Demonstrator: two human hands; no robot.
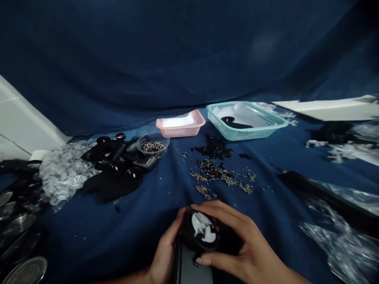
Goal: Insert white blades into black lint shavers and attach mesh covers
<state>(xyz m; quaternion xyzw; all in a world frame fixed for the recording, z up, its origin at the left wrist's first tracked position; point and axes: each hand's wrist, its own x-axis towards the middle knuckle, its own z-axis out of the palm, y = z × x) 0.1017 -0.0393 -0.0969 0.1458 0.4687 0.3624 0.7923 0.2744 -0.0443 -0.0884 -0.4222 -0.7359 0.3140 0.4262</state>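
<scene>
At the bottom centre a black plastic housing (192, 266) with a flat, lighter grey face lies between my two hands. Its round black end (189, 236) carries a white plastic insert (204, 227). My left hand (164, 246) grips the housing along its left side, fingers partly hidden behind it. From the right, my right hand (245, 240) holds the round end, with fingers curved over the top and the thumb at its lower edge. Beyond my hands, many small screws (222, 175) are scattered on the blue cloth.
Black housings (115, 157), a clear bowl (153, 146) of screws and bagged clear parts (66, 169) are at left. Behind stand a pink basket (180, 130) and a turquoise basket (251, 134). An electric screwdriver (319, 191) lies at right near plastic bags (346, 248).
</scene>
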